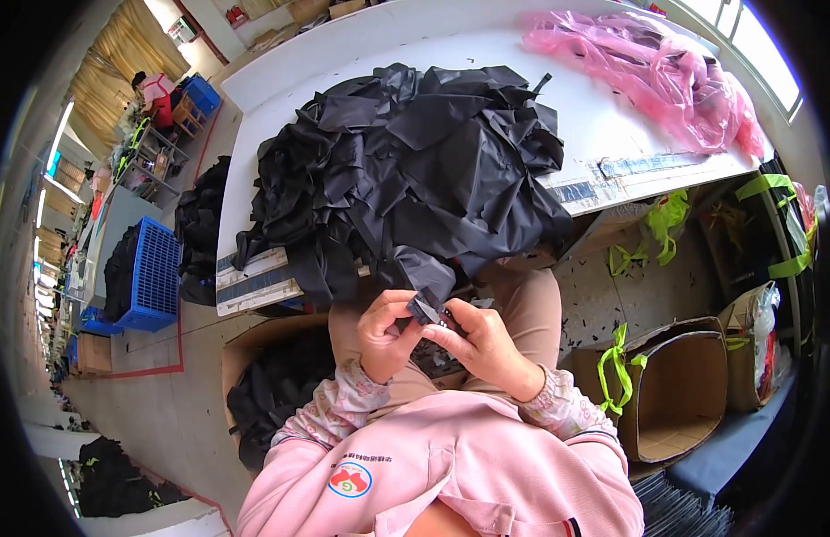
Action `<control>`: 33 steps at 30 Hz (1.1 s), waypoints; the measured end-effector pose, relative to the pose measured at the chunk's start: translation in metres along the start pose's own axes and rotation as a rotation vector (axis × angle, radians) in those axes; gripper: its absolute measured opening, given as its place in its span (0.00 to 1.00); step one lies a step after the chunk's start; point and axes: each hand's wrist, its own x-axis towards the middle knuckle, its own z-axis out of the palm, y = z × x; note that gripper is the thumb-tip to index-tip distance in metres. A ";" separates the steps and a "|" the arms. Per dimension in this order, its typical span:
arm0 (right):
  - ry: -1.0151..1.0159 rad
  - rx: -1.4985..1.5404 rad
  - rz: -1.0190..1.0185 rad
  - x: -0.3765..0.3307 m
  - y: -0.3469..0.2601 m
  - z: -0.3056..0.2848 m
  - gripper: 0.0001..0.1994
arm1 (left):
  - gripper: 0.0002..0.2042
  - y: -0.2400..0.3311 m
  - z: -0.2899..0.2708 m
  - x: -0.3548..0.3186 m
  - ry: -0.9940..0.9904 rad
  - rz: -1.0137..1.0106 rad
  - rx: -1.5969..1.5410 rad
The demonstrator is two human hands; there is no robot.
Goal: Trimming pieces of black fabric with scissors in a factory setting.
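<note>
My left hand [386,333] and my right hand [480,341] meet over my lap, both pinching one small black fabric piece [424,310] between thumb and fingers. The piece hangs just below the front edge of a large heap of black fabric pieces [406,166] piled on the white table [594,116]. Some dark pieces lie on my lap under my hands. My pink sleeves come in from the lower edge.
A pink plastic bag [656,76] lies at the table's far right. An open cardboard box [674,385] stands at my right, another box with black fabric [272,385] at my left. A blue crate [151,273] stands on the floor. A person [157,94] works far off.
</note>
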 end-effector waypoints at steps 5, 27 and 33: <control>0.013 0.005 -0.001 -0.001 0.004 0.000 0.18 | 0.08 0.001 -0.001 0.002 -0.013 0.023 0.025; -0.174 0.137 0.177 0.000 0.003 -0.030 0.21 | 0.08 -0.013 -0.024 0.014 -0.344 -0.245 -0.482; -0.345 -0.048 0.089 0.007 -0.004 -0.045 0.22 | 0.08 -0.016 -0.032 0.020 -0.489 -0.398 -0.638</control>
